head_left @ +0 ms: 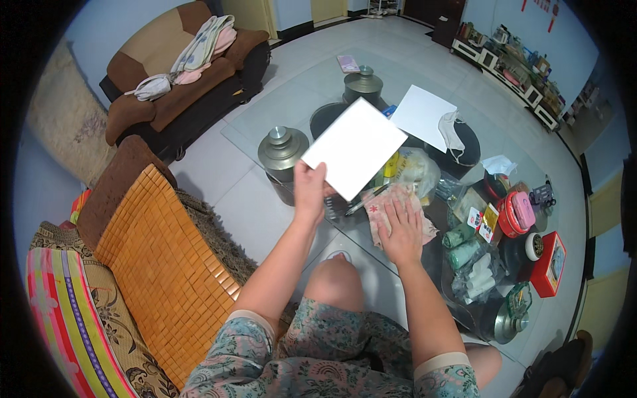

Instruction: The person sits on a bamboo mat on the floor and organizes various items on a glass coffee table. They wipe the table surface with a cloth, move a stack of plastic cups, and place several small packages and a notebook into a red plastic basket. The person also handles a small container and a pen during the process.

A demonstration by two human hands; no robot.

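My left hand (310, 191) grips the near corner of a flat white rectangular sheet or pad (355, 147), held tilted above the glass table. The underside of that pad is hidden from me. With fingers spread, my right hand (402, 232) lies flat on a pink patterned cloth (379, 213) at the table's near edge. A pen (366, 200) rests beside the cloth. Just beyond it are a yellow packet (391, 164) and a clear plastic bag (417, 171). Farther off lie a white sheet of paper (424, 114) and a white face mask (451, 132) overlapping its edge.
The glass table (298, 93) stands on metal-capped legs (283, 147). Its right side is crowded with green rolls (460, 245), a red basket (509, 222), a red box (549, 264) and a glass ashtray (519, 300). A bamboo-matted sofa (156, 265) is at my left; a brown armchair (149, 60) stands beyond.
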